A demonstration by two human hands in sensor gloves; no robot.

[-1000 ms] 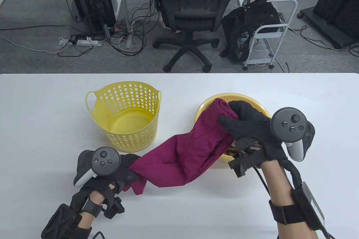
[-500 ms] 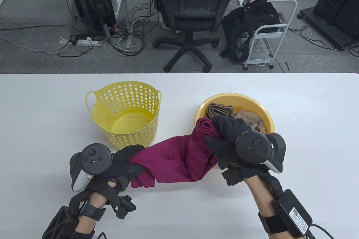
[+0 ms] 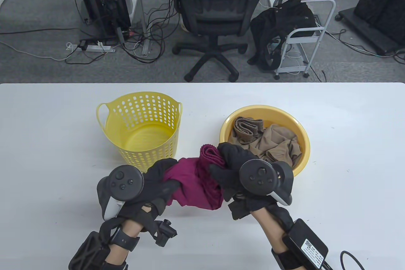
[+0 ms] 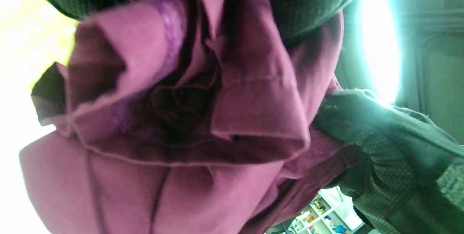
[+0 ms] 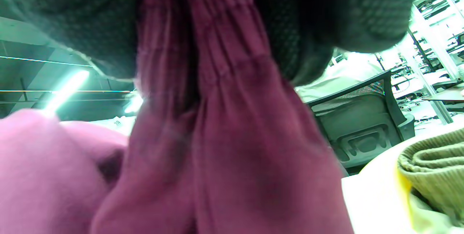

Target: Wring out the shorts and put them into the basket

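- Shorts [image 3: 196,181]: maroon, bunched into a short thick bundle, long axis running hand to hand, roughly parallel to the near edge of the worktop [image 3: 47,143]. Held just above the worktop, nearer the person than both containers.
- Ribbed waistband end sticks up past the right hand's fingers, pointing away from the person.
- Left hand [image 3: 152,187]: fingers curled round the left end of the shorts, back of hand and tracker facing up (left wrist view shows only crumpled folds under the glove).
- Right hand [image 3: 234,168]: fingers wrapped over the right end, gripping it tight, tracker up, forearm angled in from lower right.
- Hands close together, cloth bulging between them.
- Basket [image 3: 142,134]: yellow, perforated, just beyond the left hand.
- Yellow basin [image 3: 297,130] with tan clothes [image 3: 272,146]: just beyond the right hand.
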